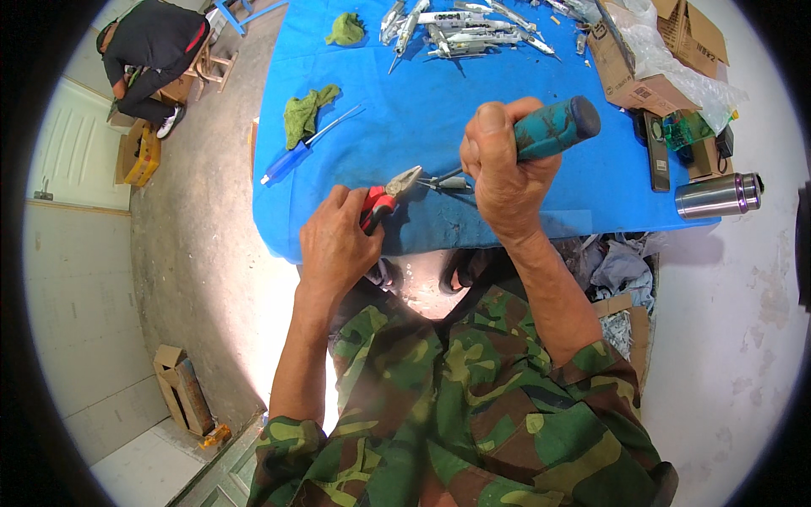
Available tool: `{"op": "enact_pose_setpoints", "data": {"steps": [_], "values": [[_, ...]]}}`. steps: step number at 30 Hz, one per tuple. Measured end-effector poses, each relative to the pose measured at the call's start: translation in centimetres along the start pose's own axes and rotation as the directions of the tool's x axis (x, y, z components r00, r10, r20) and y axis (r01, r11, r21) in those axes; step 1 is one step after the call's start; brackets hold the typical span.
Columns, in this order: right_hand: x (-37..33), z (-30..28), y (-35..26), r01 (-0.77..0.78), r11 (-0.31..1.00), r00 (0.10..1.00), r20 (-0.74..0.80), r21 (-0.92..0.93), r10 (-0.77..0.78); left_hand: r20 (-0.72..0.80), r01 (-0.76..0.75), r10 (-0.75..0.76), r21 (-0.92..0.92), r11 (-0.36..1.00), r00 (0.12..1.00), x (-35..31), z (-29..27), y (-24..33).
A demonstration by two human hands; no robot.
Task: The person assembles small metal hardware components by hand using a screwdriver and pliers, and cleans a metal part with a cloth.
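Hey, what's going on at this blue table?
Someone in a camouflage top is working two-handed. The left hand holds red-and-black pliers; the right hand holds a teal-handled tool, pointing it toward a small metal part on the table. More metal parts lie piled on the far side.

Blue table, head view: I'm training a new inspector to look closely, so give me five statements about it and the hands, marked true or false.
1. The left hand holds red-handled pliers. True.
2. The right hand is empty. False: it grips a teal-handled tool.
3. The blue-handled screwdriver lies among the metal parts. False: it lies apart, near the table's left edge.
4. A crumpled green cloth lies by that screwdriver. True.
5. The metal parts are at the table's near edge. False: they are at its far side.
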State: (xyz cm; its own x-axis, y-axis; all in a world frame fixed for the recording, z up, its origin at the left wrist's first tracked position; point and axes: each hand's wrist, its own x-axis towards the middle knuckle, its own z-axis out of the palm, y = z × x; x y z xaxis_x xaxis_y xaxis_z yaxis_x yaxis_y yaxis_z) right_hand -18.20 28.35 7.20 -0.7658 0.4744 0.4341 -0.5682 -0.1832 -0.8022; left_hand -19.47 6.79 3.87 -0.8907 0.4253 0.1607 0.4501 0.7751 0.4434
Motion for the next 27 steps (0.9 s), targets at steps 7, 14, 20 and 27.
{"op": "enact_pose_setpoints", "data": {"steps": [7,14,20,27], "values": [[0.01,0.35,0.06,0.022,1.000,1.000,-0.009,-0.018,-0.022,-0.012,0.004,-0.004,-0.004,1.000,1.000,-0.02,0.06,0.04],[-0.05,-0.14,0.18,0.007,0.999,1.000,-0.020,-0.046,-0.008,-0.020,-0.004,0.003,-0.008,1.000,1.000,0.06,0.08,0.07],[-0.11,-0.15,0.49,0.040,0.999,0.999,-0.002,-0.001,-0.040,0.000,0.017,-0.017,-0.027,0.999,1.000,0.08,-0.04,0.30],[-0.19,0.04,0.38,0.050,0.998,0.999,-0.010,-0.025,-0.050,-0.026,-0.007,0.007,0.013,1.000,1.000,0.02,0.21,0.35]]}}
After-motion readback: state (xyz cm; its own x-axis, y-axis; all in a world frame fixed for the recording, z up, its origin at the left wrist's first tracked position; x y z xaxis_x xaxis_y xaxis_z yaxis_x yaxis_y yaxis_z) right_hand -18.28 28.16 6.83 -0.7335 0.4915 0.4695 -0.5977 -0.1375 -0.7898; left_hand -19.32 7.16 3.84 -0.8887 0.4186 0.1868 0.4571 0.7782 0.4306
